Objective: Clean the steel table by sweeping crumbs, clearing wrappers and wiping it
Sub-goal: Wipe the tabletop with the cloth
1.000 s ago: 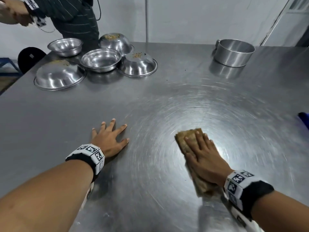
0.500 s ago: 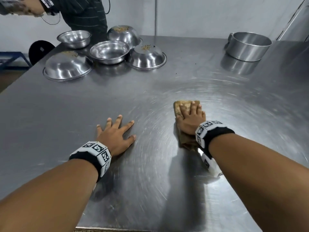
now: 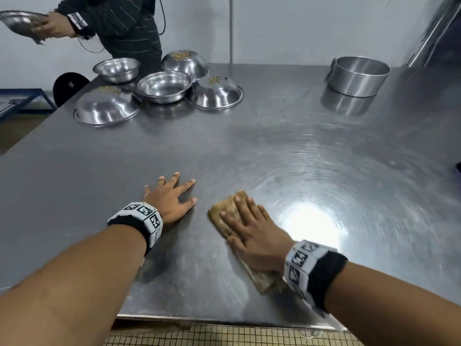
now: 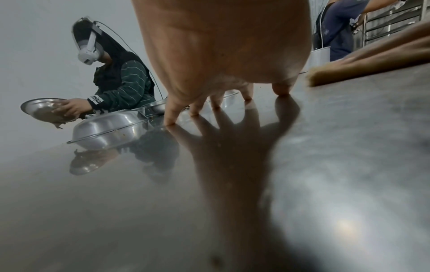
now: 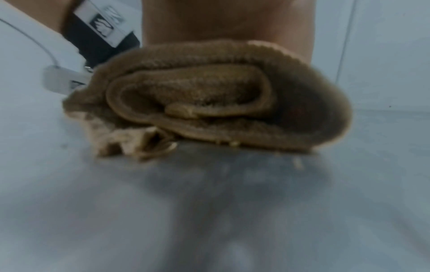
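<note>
A folded brown cloth (image 3: 225, 211) lies on the steel table (image 3: 311, 156) near its front edge. My right hand (image 3: 252, 226) presses flat on the cloth with straight fingers. In the right wrist view the folded cloth (image 5: 209, 97) fills the middle, under my palm. My left hand (image 3: 172, 196) rests on the bare steel just left of the cloth, fingers spread. In the left wrist view its fingertips (image 4: 171, 117) touch the table and the cloth (image 4: 349, 70) shows at the right. A few small crumbs (image 3: 172, 147) lie farther back on the table.
Several steel bowls (image 3: 164, 86), some upside down with crumbs on top, stand at the back left. A round steel pot (image 3: 359, 76) sits at the back right. Another person (image 3: 124, 23) at the far left corner holds a bowl. The table's front edge (image 3: 224, 320) is close below my arms.
My right hand has pulled the cloth back toward the front edge and a little left, next to my left hand. The left hand has stayed in place.
</note>
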`<act>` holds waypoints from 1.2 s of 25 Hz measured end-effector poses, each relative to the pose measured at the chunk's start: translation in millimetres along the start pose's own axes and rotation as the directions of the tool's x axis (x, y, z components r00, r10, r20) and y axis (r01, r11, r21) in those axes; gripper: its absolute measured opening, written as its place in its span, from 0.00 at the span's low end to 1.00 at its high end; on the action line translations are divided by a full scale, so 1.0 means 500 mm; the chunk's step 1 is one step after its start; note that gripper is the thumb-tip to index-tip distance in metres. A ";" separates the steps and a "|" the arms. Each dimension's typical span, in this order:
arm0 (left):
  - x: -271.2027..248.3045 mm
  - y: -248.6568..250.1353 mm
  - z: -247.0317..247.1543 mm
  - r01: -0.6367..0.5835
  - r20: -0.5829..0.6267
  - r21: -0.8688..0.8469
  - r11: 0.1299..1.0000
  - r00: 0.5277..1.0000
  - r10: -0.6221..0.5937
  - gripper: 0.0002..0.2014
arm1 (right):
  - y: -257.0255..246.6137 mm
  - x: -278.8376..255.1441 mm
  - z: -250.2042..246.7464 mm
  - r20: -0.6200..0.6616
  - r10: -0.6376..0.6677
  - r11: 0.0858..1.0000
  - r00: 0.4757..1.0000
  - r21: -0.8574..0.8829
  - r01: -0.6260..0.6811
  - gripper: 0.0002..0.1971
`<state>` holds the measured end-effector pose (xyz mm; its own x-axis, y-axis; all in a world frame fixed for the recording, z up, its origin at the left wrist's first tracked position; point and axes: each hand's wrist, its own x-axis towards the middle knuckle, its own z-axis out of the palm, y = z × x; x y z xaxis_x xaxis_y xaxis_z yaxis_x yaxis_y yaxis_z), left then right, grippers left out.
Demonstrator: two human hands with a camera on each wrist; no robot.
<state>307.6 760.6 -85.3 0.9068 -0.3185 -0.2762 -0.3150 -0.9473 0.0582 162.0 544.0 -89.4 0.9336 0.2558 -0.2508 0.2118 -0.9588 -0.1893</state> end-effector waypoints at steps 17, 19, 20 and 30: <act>-0.164 0.101 0.116 0.009 -0.110 -0.038 0.999 0.994 -0.013 0.43 | 0.316 -0.238 0.011 -0.012 0.658 0.736 0.753 0.219 -0.640 0.31; -0.164 0.099 0.121 0.001 -0.140 -0.029 1.000 0.990 -0.005 0.42 | 0.324 -0.193 -0.001 -0.021 0.700 0.697 0.713 0.238 -0.677 0.31; -0.162 0.099 0.124 -0.003 -0.150 -0.028 1.000 0.989 -0.001 0.42 | 0.324 -0.169 -0.007 -0.028 0.716 0.682 0.697 0.240 -0.691 0.31; -0.162 0.099 0.124 -0.013 -0.163 -0.035 0.999 0.987 0.007 0.38 | 0.098 0.000 -0.002 -0.032 0.449 0.890 0.893 0.109 -0.444 0.32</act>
<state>201.2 741.7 -119.4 0.9381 -0.3265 -0.1154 -0.3167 -0.9437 0.0953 172.6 496.9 -97.6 0.9380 -0.2064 -0.2785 -0.2573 -0.9529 -0.1607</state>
